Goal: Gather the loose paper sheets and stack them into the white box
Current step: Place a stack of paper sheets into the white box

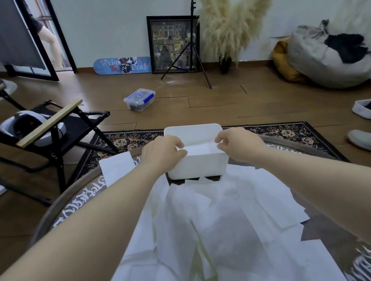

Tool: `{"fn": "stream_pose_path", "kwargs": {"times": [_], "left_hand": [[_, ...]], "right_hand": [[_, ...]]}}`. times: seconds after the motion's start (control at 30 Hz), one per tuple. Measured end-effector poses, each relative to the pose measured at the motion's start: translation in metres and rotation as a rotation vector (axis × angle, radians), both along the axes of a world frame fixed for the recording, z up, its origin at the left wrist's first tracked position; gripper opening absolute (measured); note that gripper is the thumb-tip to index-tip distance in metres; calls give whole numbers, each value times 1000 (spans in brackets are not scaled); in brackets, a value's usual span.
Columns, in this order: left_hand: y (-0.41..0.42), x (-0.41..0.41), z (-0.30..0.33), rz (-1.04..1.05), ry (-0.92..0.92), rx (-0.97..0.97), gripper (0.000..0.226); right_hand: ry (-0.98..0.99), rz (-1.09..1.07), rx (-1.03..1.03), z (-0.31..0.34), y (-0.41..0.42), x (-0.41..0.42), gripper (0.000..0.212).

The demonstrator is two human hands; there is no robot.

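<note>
White box (197, 164) at table's far edge, both hands at its rim

The box (197, 162) is sitting at the far edge of the round table (54, 211), with loose sheets (215, 230) lying spread before it — one sheet (117, 168) lying off to its left. Both hands — left (162, 154), right (239, 142) — are reaching over its near rim. A folding chair (43, 128) is standing left of the table.

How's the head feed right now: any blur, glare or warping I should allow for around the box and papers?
Head view: strong wide-angle warping, floor and arms bow near the edges; the papers nearest the camera are soft and washed out, edges hard to separate; the box and both hands at it are fairly sharp; no hard glare.
</note>
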State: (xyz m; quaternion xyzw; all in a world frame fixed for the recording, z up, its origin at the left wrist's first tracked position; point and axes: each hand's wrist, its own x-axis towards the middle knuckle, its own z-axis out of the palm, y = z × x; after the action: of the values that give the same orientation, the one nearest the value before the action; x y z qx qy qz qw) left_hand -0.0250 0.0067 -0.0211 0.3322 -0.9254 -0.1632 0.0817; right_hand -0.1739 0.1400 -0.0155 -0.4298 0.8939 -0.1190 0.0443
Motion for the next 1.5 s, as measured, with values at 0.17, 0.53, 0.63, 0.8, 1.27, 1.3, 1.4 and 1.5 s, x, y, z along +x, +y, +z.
{"fn": "stream_pose_path", "kwargs": {"times": [0.17,0.53,0.63,0.8,1.27,1.3,1.4,1.5], "left_hand": [[19,22,14,-86,-90,-119,31],[89,90,31,-172,-150,-144,33],[105,109,33,-163,-153,-150,35],[130,137,33,-151,-169,-124,36],[162,162,5,-156,-301,-27,40],[162,161,5,-153,-297,-31,39],[162,158,3,-153,-294,-34,39],[162,158,1,-154,-294,-12,39]], "right_hand": [[84,73,113,14,21,16,33],[130,173,104,18,96,79,30],[103,154,75,17,118,92,29],[58,126,38,11,151,111,28],[-201,-35,27,-23,171,135,49],[-224,-56,25,-24,167,134,52],[-271,-121,-17,-23,157,134,50],[-217,-166,-70,-23,153,136,31]]}}
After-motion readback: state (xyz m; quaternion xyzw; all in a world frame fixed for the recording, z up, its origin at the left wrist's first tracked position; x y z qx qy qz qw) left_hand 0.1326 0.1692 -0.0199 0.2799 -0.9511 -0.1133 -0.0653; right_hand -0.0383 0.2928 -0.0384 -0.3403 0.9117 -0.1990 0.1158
